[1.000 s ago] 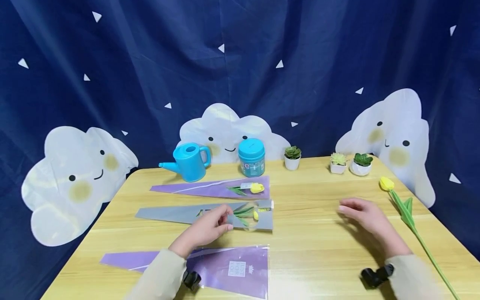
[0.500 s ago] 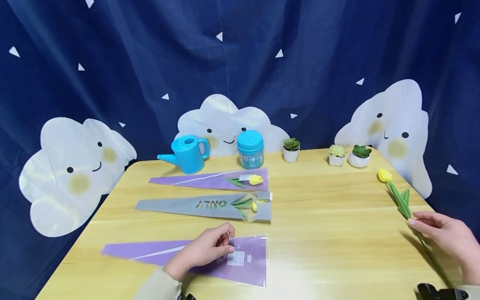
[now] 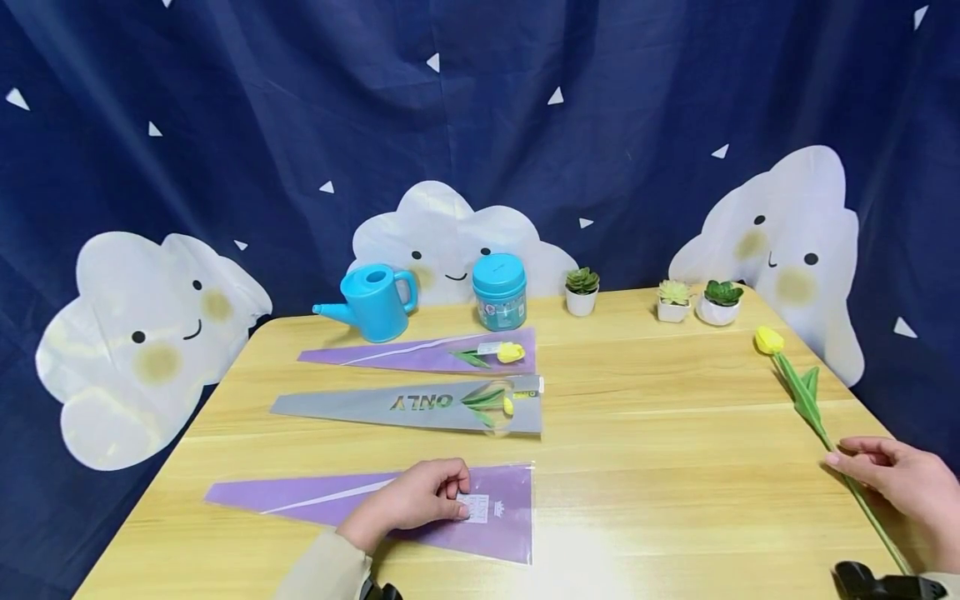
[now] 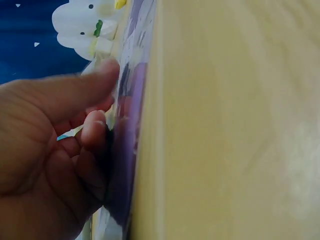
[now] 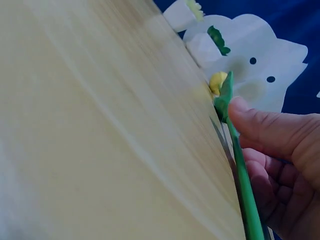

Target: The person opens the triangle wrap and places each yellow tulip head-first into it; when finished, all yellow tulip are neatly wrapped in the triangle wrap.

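In the head view, my left hand [image 3: 420, 502] is over the near purple flower sleeve [image 3: 504, 533], loosely curled fingertips and thumb at its printed square label. The left wrist view shows this hand [image 4: 55, 145] beside the sleeve [image 4: 131, 145], a gap between thumb and fingers. At the right table edge lies a yellow artificial tulip [image 3: 806, 402] with a green stem. My right hand [image 3: 903, 483] is at that stem, thumb tip against it. In the right wrist view, the hand's [image 5: 285, 160] bent fingers are to the right of the tulip stem [image 5: 242, 182].
Beyond lie a grey sleeve [image 3: 337, 407] marked ONLY and another purple sleeve [image 3: 397, 354], each with a yellow tulip. At the back stand a blue watering can [image 3: 375, 304], a blue-lidded jar [image 3: 500, 292] and potted succulents [image 3: 582, 292], [image 3: 673, 302], [image 3: 720, 303].
My left hand has moved from the grey sleeve nearer to me, onto the near purple sleeve. The right hand has gone right to the loose tulip and slid lower along its stem.
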Demonstrator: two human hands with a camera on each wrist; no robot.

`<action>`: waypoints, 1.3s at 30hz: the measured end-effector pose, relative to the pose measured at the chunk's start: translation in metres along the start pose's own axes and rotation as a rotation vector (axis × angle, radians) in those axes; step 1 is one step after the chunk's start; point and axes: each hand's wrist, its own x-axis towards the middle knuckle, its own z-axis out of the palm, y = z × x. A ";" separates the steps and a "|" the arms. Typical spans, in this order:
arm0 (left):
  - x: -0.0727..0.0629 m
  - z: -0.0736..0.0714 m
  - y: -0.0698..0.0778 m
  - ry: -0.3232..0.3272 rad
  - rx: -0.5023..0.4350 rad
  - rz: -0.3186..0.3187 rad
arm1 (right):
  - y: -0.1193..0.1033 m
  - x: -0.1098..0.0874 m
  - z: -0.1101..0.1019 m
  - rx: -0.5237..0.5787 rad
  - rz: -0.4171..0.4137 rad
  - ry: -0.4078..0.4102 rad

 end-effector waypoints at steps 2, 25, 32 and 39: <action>0.000 0.001 0.000 -0.004 0.017 -0.007 | -0.004 -0.002 0.000 -0.058 -0.022 0.006; 0.001 0.003 0.001 0.032 0.124 0.037 | -0.032 -0.016 0.011 -0.048 -0.023 -0.055; 0.007 0.001 0.000 0.060 0.152 0.045 | -0.042 -0.014 0.020 0.302 -0.083 0.025; 0.015 0.000 -0.002 0.124 0.259 0.040 | -0.074 -0.016 0.034 0.899 -0.109 0.027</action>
